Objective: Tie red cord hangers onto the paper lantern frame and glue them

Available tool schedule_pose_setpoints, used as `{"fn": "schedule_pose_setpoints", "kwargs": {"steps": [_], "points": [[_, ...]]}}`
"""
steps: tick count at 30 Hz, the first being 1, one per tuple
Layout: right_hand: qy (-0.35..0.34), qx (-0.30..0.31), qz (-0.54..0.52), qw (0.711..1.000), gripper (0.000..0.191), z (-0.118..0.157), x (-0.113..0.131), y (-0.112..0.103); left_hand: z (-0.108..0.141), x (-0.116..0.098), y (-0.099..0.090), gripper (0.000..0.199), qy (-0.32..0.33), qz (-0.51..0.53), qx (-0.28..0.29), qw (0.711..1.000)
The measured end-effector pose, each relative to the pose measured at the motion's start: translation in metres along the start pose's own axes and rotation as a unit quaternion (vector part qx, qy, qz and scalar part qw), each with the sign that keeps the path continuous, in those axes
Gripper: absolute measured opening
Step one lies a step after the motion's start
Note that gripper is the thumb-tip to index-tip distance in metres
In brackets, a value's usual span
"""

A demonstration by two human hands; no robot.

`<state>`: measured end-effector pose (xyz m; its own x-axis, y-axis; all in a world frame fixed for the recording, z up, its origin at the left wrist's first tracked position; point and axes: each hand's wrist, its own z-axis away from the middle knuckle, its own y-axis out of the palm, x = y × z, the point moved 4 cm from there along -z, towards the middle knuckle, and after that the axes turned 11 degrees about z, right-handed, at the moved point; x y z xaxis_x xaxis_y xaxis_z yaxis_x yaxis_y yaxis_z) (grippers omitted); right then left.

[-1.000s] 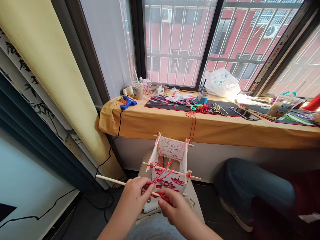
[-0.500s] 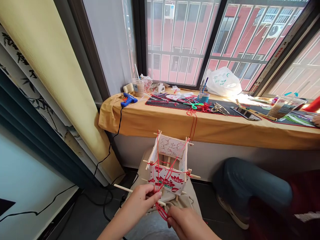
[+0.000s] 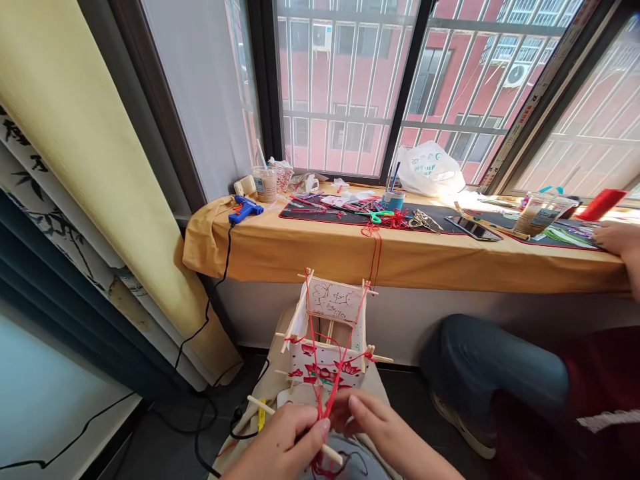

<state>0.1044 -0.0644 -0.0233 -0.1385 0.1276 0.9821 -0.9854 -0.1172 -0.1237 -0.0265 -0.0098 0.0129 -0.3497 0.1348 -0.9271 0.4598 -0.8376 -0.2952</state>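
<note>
Tautly, red cords stretch from the box, gathering on its near side at the left hand, clamped on a stick that slants across their run. The right hand, slightly nearer the box, curls beside the cords; whether it grips any cannot be told.

Bare forearms — the left hand at six o'clock, the right hand between five and six, its thumbnail short. Pale blue-grey clothing shows near six — plain and softly creased.
</note>
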Motion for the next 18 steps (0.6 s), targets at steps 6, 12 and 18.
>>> {"fn": "schedule_pose_setpoints", "kwargs": {"steps": [6, 12, 18], "points": [[0.077, 0.011, -0.36, 0.93, 0.052, -0.021, 0.027, 0.016, -0.014, 0.022, 0.034, 0.051, 0.082, -0.034, 0.093, 0.992], [0.065, -0.035, -0.257, 0.964, 0.045, -0.002, 0.03, 0.011, -0.014, 0.039, 0.017, 0.068, 0.039, 0.101, 0.103, 0.989], [0.053, 0.026, 0.137, 0.989, 0.03, 0.022, 0.006, 0.017, -0.029, 0.014, 0.002, 0.074, -0.046, 0.258, 0.036, 0.964]]}}
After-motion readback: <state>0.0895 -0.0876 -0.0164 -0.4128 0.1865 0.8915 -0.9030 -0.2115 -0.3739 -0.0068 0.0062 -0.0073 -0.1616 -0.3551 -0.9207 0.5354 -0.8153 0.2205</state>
